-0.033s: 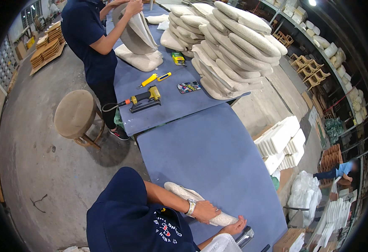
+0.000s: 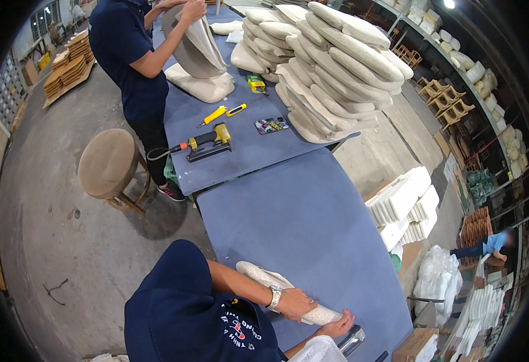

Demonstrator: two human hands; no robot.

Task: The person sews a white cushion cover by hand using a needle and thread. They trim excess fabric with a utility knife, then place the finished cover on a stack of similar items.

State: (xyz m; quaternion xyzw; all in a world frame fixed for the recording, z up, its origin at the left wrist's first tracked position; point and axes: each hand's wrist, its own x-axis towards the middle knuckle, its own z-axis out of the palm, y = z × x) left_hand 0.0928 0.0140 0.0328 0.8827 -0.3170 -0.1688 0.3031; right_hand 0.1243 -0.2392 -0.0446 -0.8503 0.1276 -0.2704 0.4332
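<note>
A cream speckled seat cushion (image 2: 322,314) stands nearly on edge on the blue-grey table close to my body, a loose fabric flap along its side. My left hand (image 2: 296,303), with a metal watch at its wrist, presses and grips the cushion's upper edge near the middle. At the cushion's right end my right hand (image 2: 337,326) holds the corner, fingers curled round it. The cushion's underside and part of my left fingers are hidden. Beside my right hand lies a shiny metal cylindrical object (image 2: 352,339), its kind unclear; white cloth (image 2: 319,351) covers part of my right forearm.
A staple gun (image 2: 213,143) with a hose, a yellow cutter (image 2: 214,114), a phone (image 2: 271,125) and tall cushion stacks (image 2: 349,66) occupy the far table. A co-worker (image 2: 128,60) handles a cushion there, near a round stool (image 2: 109,163). White foam pads (image 2: 400,196) are stacked right.
</note>
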